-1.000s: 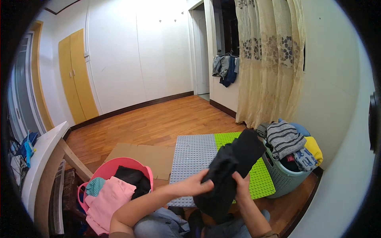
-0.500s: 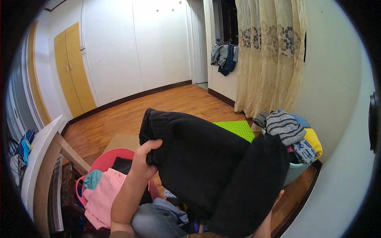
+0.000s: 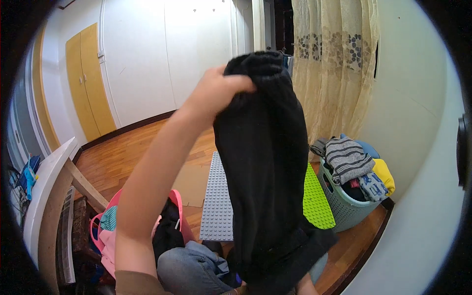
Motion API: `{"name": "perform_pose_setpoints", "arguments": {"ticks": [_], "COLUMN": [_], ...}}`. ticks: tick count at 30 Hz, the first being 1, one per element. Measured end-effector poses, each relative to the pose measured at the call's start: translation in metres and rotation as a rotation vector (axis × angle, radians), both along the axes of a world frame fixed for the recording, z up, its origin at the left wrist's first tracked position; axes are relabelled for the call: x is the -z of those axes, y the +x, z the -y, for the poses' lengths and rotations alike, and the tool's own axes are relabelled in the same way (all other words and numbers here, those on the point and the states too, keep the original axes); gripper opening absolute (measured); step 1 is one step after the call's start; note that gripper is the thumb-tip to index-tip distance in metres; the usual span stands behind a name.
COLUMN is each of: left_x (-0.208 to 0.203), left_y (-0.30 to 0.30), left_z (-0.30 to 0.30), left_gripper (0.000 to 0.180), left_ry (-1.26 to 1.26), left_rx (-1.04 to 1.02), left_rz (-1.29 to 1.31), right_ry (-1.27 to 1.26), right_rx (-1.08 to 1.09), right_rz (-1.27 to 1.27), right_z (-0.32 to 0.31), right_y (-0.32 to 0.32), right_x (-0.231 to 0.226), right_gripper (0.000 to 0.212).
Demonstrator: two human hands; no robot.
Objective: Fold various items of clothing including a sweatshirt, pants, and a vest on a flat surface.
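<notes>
My left hand (image 3: 223, 88) is raised in front of me, its fingers closed around the gathered elastic top of a pair of black pants (image 3: 265, 162). The pants hang down from it in a long fold, and their lower part bunches toward the bottom edge. Only a bit of my right hand (image 3: 306, 287) shows, low beneath the cloth; its fingers are hidden behind the fabric. Behind the pants stands a low table with a grey studded board (image 3: 216, 196) and a green studded board (image 3: 318, 201).
On the left, a pink basket (image 3: 185, 223) holds pink, teal and black clothes. A pale teal laundry basket (image 3: 344, 209) at the right is heaped with clothes, a striped grey garment (image 3: 349, 160) among them. Cardboard (image 3: 189, 184) lies on the wooden floor. A white table (image 3: 49, 177) edges the far left.
My left hand has risen and moved right, lifting the top of the black pants. They now hang upright instead of stretching sideways, and the studded boards show more. My right hand has dropped lower.
</notes>
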State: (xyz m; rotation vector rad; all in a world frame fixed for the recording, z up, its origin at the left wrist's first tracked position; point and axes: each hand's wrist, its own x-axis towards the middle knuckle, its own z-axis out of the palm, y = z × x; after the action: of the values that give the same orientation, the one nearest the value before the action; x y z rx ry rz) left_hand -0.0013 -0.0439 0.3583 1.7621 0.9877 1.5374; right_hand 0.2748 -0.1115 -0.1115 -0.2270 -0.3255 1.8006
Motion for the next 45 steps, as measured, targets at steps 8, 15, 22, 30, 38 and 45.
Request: {"name": "perform_pose_setpoints", "arguments": {"ticks": [8,15,22,30,38,45], "left_x": [-0.046,-0.034,-0.004,0.105,0.117,0.117], "left_y": [-0.020,-0.082,-0.151,-0.198,-0.215,-0.236], "left_z": [-0.060,-0.094,-0.090,-0.087,-0.086,-0.062], "left_gripper": [0.037,0.037,0.030,0.028,0.026,0.019], "left_ry": [-0.266,-0.440,-0.618,-0.770,-0.832,-0.853], "left_rx": [-0.329,-0.496,-0.560,-0.605,-0.597,-0.619], "left_rz": [-0.326,-0.358,-0.052,-0.097,-0.030,0.068], "right_ry": [-0.008,-0.017,-0.038,0.309,0.243,0.158], "right_rx": [-0.077,-0.144,-0.211,0.863,0.138,-0.443], "right_rz": [0.272,0.500,0.731,1.370,1.970,1.763], "right_z": [0.018,-0.117,-0.316,-0.232,-0.209,-0.222], "right_y": [0.037,0.048,0.060,0.032,-0.062,-0.083], "right_x": [0.111,0.034,-0.137,-0.085,-0.145,-0.148], "right_gripper": [0.074,0.073,0.072,0.024,0.082,0.045]}}
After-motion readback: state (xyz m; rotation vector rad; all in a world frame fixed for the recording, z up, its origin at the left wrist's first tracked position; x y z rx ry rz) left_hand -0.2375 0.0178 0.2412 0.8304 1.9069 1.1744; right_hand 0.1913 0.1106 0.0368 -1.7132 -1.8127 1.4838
